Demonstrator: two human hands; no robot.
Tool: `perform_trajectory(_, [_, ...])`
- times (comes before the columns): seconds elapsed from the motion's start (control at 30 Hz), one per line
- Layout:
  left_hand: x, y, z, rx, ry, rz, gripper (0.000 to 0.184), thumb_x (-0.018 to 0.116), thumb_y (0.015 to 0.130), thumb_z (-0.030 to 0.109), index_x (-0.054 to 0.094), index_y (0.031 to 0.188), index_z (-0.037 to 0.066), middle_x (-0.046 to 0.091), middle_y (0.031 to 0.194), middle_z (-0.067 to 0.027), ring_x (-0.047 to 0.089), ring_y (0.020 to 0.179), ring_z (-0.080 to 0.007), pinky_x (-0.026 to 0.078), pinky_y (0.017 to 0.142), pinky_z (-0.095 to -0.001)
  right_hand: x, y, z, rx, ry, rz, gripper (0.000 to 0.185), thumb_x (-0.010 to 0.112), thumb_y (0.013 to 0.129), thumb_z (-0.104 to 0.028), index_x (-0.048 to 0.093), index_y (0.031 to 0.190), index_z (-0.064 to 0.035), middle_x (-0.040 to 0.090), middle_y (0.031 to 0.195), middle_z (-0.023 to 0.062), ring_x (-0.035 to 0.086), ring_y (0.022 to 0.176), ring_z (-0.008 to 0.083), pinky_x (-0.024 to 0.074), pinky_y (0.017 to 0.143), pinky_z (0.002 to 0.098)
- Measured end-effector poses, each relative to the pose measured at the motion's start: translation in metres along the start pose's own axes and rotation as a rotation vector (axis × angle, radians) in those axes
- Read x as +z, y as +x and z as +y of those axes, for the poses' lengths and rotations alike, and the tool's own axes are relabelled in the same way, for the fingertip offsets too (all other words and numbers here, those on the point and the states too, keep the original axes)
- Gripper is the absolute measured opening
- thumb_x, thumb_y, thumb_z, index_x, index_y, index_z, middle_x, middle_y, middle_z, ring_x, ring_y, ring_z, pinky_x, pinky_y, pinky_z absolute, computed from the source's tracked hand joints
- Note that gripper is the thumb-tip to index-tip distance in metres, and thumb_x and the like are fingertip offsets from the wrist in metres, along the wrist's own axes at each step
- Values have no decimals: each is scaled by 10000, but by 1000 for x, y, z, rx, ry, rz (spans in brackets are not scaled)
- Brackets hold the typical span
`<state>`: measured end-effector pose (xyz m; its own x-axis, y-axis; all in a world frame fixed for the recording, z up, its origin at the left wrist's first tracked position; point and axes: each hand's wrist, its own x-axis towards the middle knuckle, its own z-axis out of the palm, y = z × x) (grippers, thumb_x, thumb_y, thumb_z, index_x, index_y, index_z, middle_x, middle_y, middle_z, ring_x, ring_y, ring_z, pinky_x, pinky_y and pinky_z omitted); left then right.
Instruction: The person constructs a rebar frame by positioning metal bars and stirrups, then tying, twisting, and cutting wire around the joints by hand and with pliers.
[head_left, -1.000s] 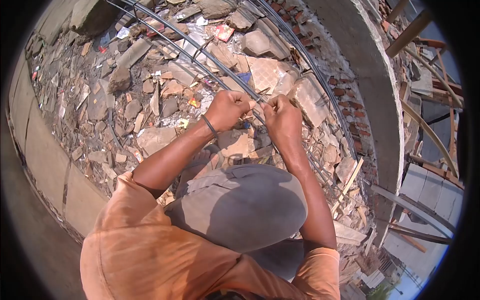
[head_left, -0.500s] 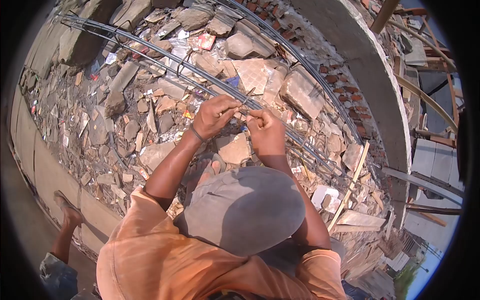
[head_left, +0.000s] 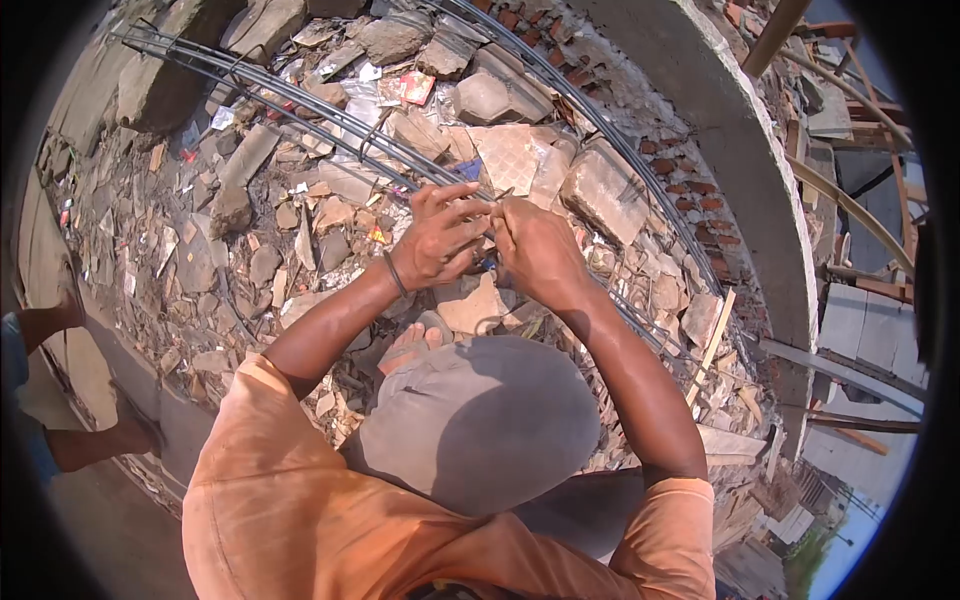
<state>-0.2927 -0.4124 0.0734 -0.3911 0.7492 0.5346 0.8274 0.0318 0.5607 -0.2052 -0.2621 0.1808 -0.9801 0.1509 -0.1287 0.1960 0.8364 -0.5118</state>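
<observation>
My left hand (head_left: 447, 236), with a dark band at the wrist, is over a bundle of steel rebar (head_left: 340, 117). Its fingers are stretched out and spread, their tips close to my right hand. My right hand (head_left: 545, 252) is closed just beside it, above the same bars. A thin dark tip shows at its fingers, but what it grips is mostly hidden. Bent steel loops cross the bars farther up to the left. Both hands cover the stretch of rebar beneath them.
Broken concrete and tile rubble (head_left: 600, 190) lies all around. More bars curve along a brick and concrete wall (head_left: 745, 130) at right. My grey-clad knee (head_left: 480, 420) and foot are below my hands. Another person's bare legs (head_left: 100, 445) stand at left. A wooden strip (head_left: 712, 340) lies at right.
My left hand has gone from a pinch at the bars to spread fingers. My right hand has turned, its elbow swinging outward. Another person's legs have shifted at the left edge.
</observation>
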Motion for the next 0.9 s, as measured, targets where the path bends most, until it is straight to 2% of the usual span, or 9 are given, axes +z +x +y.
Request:
perform_trajectory(0.13, [24, -1, 16, -150, -12, 264, 255, 750, 723, 95, 689, 968, 138, 647, 1035, 1, 522, 1144, -246, 278, 1007, -434, -10, 24, 9, -7, -123, 71, 130, 536, 866, -114, 560, 892, 11, 641, 806, 232, 623, 760, 425, 476, 684, 499])
perform_trajectory(0.3, [30, 5, 10, -131, -23, 342, 256, 746, 702, 44, 687, 925, 155, 666, 999, 27, 556, 1055, -206, 287, 984, -421, -11, 15, 6, 264, -372, -118, 205, 566, 765, -103, 640, 900, 31, 645, 773, 269, 645, 787, 435, 508, 745, 478])
perform_trajectory(0.4, [32, 6, 13, -135, -7, 353, 226, 735, 683, 55, 705, 882, 158, 676, 968, 40, 563, 1040, -202, 262, 997, -404, 9, -10, 3, 334, -109, -133, 185, 570, 748, -94, 653, 857, 30, 646, 799, 285, 650, 803, 424, 502, 735, 485])
perform_trajectory(0.43, [32, 5, 13, -130, 2, 353, 227, 736, 682, 57, 705, 882, 159, 677, 974, 42, 563, 1044, -203, 269, 994, -401, 4, -12, -2, 374, 85, -160, 149, 585, 746, -71, 658, 829, 28, 674, 783, 236, 672, 751, 347, 505, 693, 425])
perform_trajectory(0.53, [26, 6, 19, -126, 26, 284, 263, 695, 699, 8, 701, 931, 129, 679, 1019, 16, 552, 1104, -234, 305, 994, -388, 3, -18, 11, 704, 1223, -185, 55, 600, 839, -42, 592, 851, 12, 463, 603, -10, 402, 488, 72, 286, 417, 246])
perform_trajectory(0.57, [29, 8, 20, -120, 49, 292, 245, 740, 694, 48, 708, 911, 156, 683, 997, 36, 560, 1072, -214, 298, 990, -381, 2, -21, 10, 728, 1394, -138, 67, 589, 844, -28, 573, 886, 21, 431, 596, -12, 364, 462, 60, 241, 394, 251])
perform_trajectory(0.73, [34, 9, 3, 176, 86, 243, 220, 711, 769, 3, 695, 986, 37, 698, 997, -62, 624, 960, -260, 446, 896, -387, -74, -103, 32, 429, 582, -379, 385, 536, 938, -294, 593, 1164, 12, 617, 728, 73, 609, 680, 155, 456, 580, 313])
perform_trajectory(0.83, [32, 10, 4, 201, 175, 203, 203, 725, 787, 18, 696, 988, 21, 699, 960, -83, 635, 925, -250, 458, 850, -378, -114, -227, 75, 469, 561, -292, 378, 530, 952, -342, 613, 1134, -22, 619, 777, 68, 633, 747, 144, 488, 642, 309])
perform_trajectory(0.9, [35, 15, 13, 195, 213, 234, 190, 729, 788, 24, 702, 976, 26, 698, 934, -82, 635, 906, -237, 457, 834, -371, -112, -313, 102, 758, 544, -327, 264, 508, 967, -232, 627, 1048, -10, 612, 773, 55, 617, 700, 134, 501, 645, 301])
